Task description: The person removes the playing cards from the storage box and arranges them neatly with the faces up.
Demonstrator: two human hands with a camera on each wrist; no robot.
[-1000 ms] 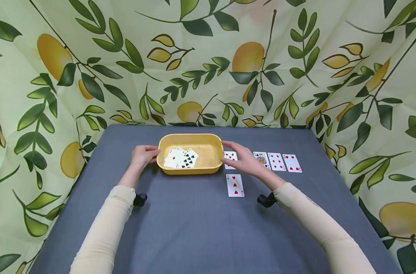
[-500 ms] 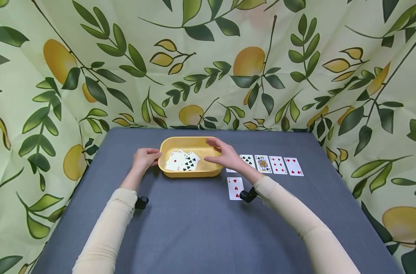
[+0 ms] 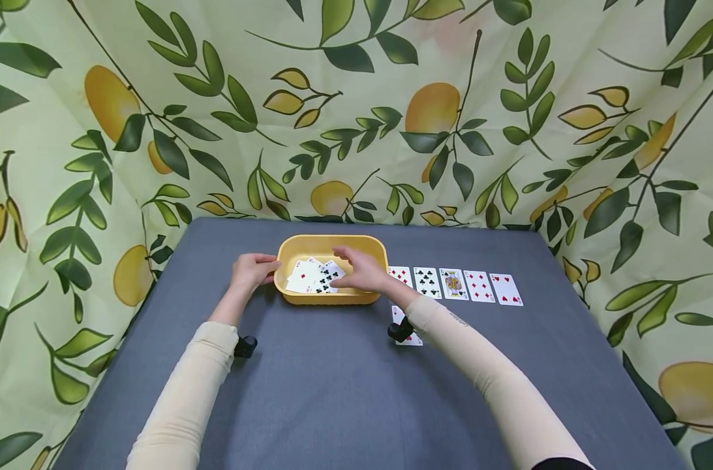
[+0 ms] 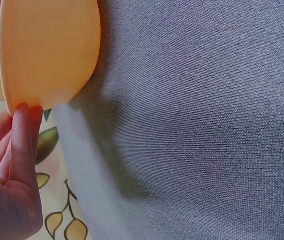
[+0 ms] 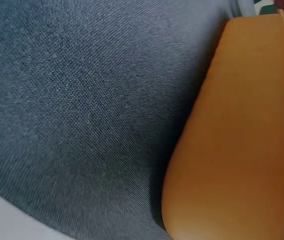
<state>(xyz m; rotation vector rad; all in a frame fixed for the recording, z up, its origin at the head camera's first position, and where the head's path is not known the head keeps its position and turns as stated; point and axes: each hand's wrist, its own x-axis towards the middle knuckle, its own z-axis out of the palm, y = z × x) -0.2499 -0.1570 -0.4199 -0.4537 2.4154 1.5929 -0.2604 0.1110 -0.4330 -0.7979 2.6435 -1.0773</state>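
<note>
A yellow plastic tub (image 3: 286,297) stands toward the back of the table, holding a few overlapping playing cards (image 3: 301,277), a diamond and a club card among them. My left hand (image 3: 252,271) pinches the tub's left end at the rim; in the left wrist view its fingertips (image 4: 20,111) press against the wall (image 4: 51,55). Over the tub's inside, my right hand (image 3: 362,269) reaches in from the right with thumb and fingers spread, fingertips beside the club card. The tub's outer wall (image 5: 232,140) hides most of that hand in the right wrist view.
Right of the tub, several face-up playing cards lie in a row, including a club card (image 3: 428,283), a king (image 3: 453,284) and a heart card (image 3: 506,290). Nearer me, another heart card (image 3: 415,340) is partly covered by the right wrist camera (image 3: 400,330). Grey cloth covers the table (image 3: 321,391).
My right hand has left the tub's right end and moved left over its inside to the cards. The left hand stays at the left rim.
</note>
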